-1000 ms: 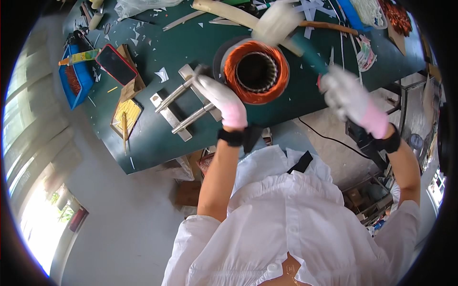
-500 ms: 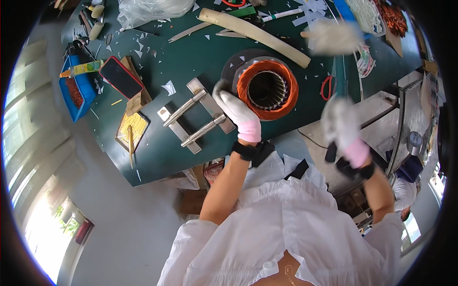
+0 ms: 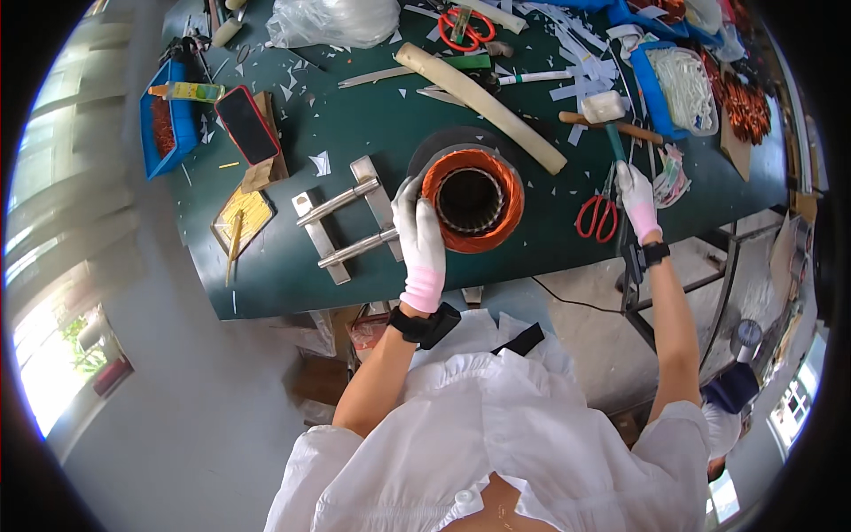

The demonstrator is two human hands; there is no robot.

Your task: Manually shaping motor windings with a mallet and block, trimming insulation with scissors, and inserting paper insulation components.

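A motor stator [image 3: 507,209] stands on the green table, its ring of orange-copper windings around a dark, slotted bore. My left hand [image 3: 417,222], in a white glove with a pink cuff, rests against the stator's left side with fingers stretched out. To the right, my gloved right hand [image 3: 636,197] is closed around the green handle of a mallet [image 3: 604,107] with a white head. That head lies over a wooden handle [image 3: 640,133] on the table. Red-handled scissors [image 3: 597,220] lie just left of my right hand.
Left of the stator sits a metal frame with two bars [image 3: 341,208]. A phone [image 3: 246,125], a yellow pad [image 3: 243,223] and a blue bin [image 3: 168,124] are farther left. Behind the stator lies a long pale tube [image 3: 483,106]; a blue tray [image 3: 651,84] stands at far right.
My right hand and the mallet have moved forward from a blurred swing, and the mallet now looks still. My left hand stays at the stator's side. The whole view has shifted.
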